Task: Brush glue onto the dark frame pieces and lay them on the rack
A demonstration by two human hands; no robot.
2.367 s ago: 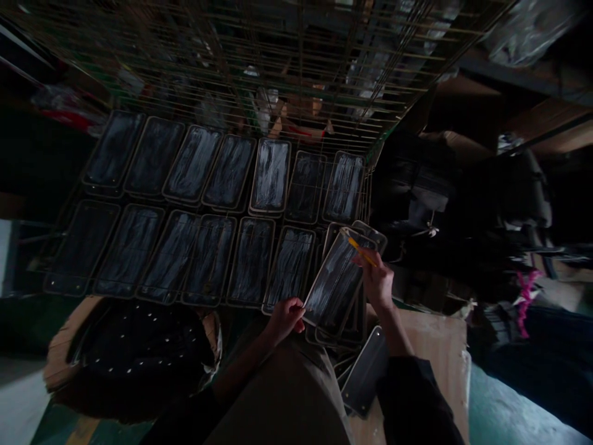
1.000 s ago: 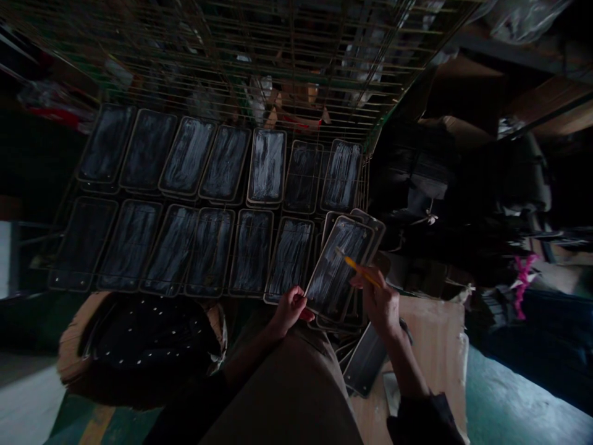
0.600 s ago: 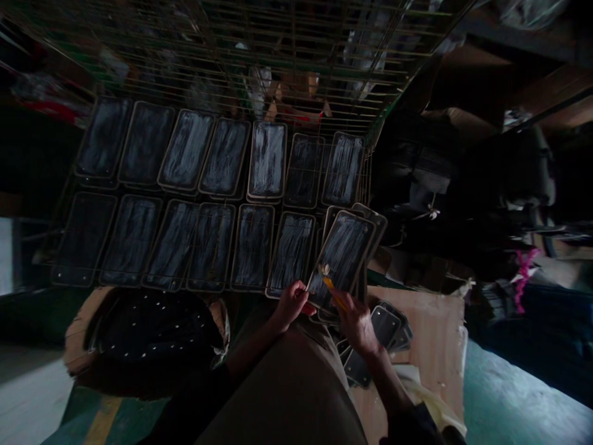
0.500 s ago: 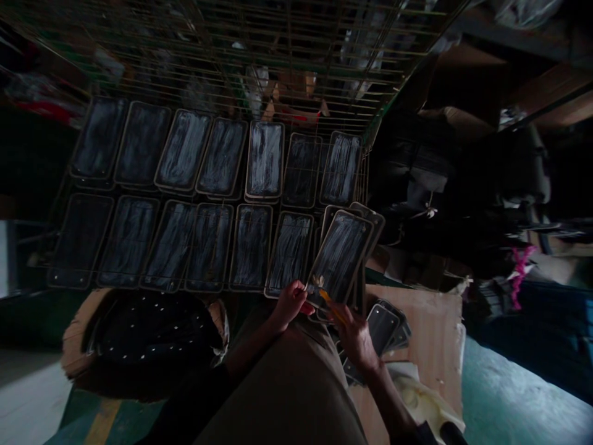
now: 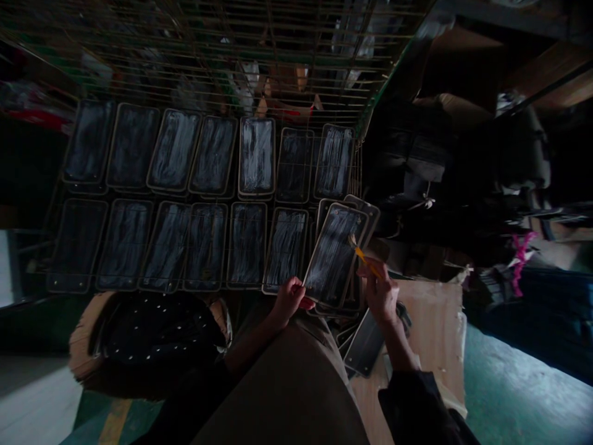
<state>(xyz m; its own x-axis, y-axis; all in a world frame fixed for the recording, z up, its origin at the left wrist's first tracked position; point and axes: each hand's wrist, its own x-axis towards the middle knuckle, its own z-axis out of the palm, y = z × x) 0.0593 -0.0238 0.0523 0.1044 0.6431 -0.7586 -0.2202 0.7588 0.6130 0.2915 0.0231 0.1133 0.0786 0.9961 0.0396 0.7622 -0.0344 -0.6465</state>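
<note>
A dark rectangular panel (image 5: 334, 256) with rounded corners and whitish streaks lies tilted on top of a few similar ones at the right end of the front row. At its lower left corner, my left hand (image 5: 290, 301) pinches the edge between thumb and fingers. My right hand (image 5: 382, 293) is closed round the yellow handle of a brush (image 5: 364, 256). The bristles touch the panel near its upper right edge. To the left of it lies another streaked panel (image 5: 286, 250) in the same row.
Two rows of streaked panels, such as this one (image 5: 257, 156), lie on a wire rack (image 5: 356, 154). A round carton (image 5: 83, 346) holds black pieces at lower left. More panels (image 5: 365, 346) lie on a wooden board (image 5: 426, 327) at right. Dark bundles (image 5: 407, 161) stand beyond.
My right hand has carried the brush up and to the right, from the panel's lower left end to its upper right side. My left hand stays at the corner. The view has shifted slightly.
</note>
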